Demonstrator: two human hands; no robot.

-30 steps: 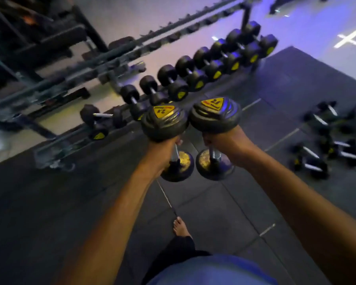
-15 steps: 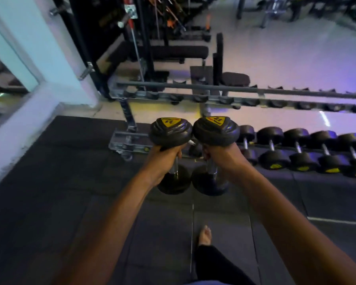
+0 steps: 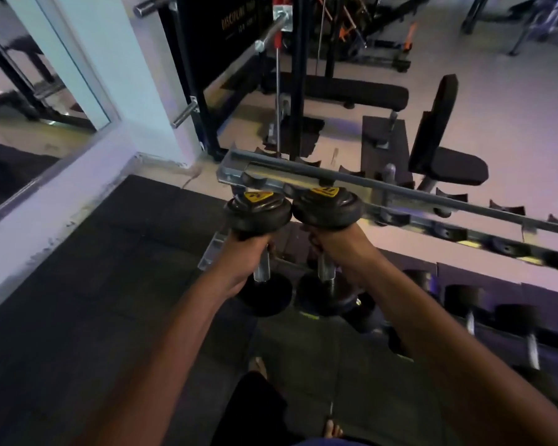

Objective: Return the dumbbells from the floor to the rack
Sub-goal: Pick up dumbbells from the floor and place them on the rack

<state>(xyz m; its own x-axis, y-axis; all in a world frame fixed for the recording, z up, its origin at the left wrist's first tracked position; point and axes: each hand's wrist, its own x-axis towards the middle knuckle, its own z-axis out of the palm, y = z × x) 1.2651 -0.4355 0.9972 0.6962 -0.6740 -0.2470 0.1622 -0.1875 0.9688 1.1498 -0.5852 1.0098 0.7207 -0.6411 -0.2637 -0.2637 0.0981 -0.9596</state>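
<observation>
**Inspector:** Dumbbells, two in number, are held upright side by side in front of the rack (image 3: 400,196). Left dumbbell (image 3: 257,211) and right dumbbell (image 3: 327,208) have their top heads touching, level with the rack's upper rail at its left end.

**Clerk:** And the hands?

**Inspector:** Left hand (image 3: 244,257) has its fingers wrapped tight around the handle of the left dumbbell, just under the top head. Right hand (image 3: 340,247) is closed the same way around the handle of the right dumbbell. Both metal handles show below the fists, with the lower heads hanging beneath.

**Clerk:** State of the rack?

**Inspector:** Upper tier cradles nearest the held pair stand bare. Lower tier, to the right of the held pair, carries a row of stored dumbbells (image 3: 529,320), blurred. Rack stands on black floor mats (image 3: 110,284).

**Clerk:** Anything else near the rack?

**Inspector:** Behind the rack, a padded bench (image 3: 348,94) and a seat with an upright back (image 3: 445,149). Left of the rack, a wall mirror (image 3: 29,101). In front of the rack, a bare foot (image 3: 258,365) on the mats.
</observation>
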